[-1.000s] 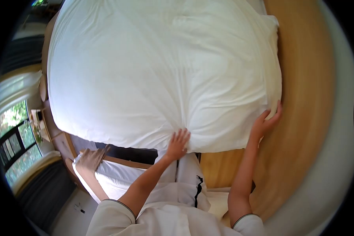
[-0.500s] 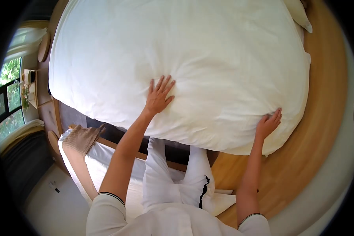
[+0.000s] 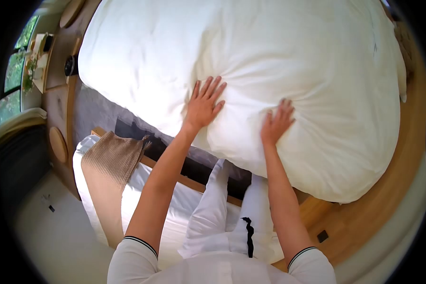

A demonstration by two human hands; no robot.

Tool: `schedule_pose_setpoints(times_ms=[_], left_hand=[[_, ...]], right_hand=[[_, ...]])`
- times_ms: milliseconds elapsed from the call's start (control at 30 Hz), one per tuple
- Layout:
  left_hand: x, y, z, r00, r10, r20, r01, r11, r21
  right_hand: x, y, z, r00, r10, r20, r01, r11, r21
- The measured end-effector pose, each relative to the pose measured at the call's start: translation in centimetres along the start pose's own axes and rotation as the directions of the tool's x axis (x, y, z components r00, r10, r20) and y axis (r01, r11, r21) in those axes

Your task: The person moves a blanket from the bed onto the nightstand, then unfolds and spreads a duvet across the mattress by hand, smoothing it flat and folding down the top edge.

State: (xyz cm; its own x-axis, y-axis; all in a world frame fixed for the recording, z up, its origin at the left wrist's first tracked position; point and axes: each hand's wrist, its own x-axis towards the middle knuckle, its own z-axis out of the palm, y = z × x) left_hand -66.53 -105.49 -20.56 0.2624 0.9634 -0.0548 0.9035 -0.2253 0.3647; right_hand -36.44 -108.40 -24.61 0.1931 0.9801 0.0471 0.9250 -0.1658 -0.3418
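Note:
A large white duvet (image 3: 142, 71) fills the upper part of the head view, with creases running out from both hands. My left hand (image 3: 203, 106) lies flat on it near the middle, palm down and fingers spread. To its right, my right hand (image 3: 278, 123) also rests on the duvet, fingers stretched out and slightly blurred. Neither hand holds anything. The duvet's near edge hangs just in front of my legs.
Behind my legs is a second bed with white sheets (image 3: 175, 201) and a brown knitted throw (image 3: 111, 158). Wooden floor (image 3: 345, 227) curves round the right side. A round wooden stool top (image 3: 58, 144) and a shelf with plants stand by the left window.
My right hand has moved left across the duvet, closer to my left hand. The left hand stays pressed on the duvet. The camera view has shifted, and creases have deepened between the hands.

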Motion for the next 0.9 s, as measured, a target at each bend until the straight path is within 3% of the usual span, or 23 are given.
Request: schedule_pose_setpoints(times_ms=[133,233,333,433,500,633,900], left_hand=[[-0.9,-7.7,-2.0,0.993,-0.101,-0.063,0.101,0.995,0.009],[-0.7,-12.4,-3.6,0.989,-0.119,-0.088,0.118,0.993,-0.021],[-0.2,-18.8,-5.5,0.984,-0.130,-0.120,0.131,0.991,-0.002],[0.6,-24.4,-7.3,0.977,-0.150,-0.150,0.147,0.989,-0.031],[1.4,-29.5,-9.0,0.973,-0.184,-0.137,0.191,0.981,0.044],[2.3,-37.0,-12.1,0.977,-0.185,-0.104,0.187,0.982,0.012],[2.8,-49.5,-17.0,0.971,-0.221,-0.096,0.225,0.974,0.032]], right_hand=[[0.5,-14.2,4.7,0.993,-0.065,0.099,0.062,0.998,0.033],[0.8,-21.9,7.2,0.986,-0.090,0.142,0.098,0.994,-0.050],[1.3,-30.1,10.2,0.959,-0.219,0.182,0.224,0.975,-0.005],[2.4,-35.8,13.3,0.953,-0.245,0.180,0.253,0.967,-0.023],[4.3,-41.4,15.2,0.942,-0.274,0.191,0.283,0.959,-0.021],[5.8,-50.5,17.6,0.911,-0.356,0.208,0.343,0.934,0.095],[6.4,-65.1,23.3,0.919,-0.327,0.220,0.314,0.945,0.091]])
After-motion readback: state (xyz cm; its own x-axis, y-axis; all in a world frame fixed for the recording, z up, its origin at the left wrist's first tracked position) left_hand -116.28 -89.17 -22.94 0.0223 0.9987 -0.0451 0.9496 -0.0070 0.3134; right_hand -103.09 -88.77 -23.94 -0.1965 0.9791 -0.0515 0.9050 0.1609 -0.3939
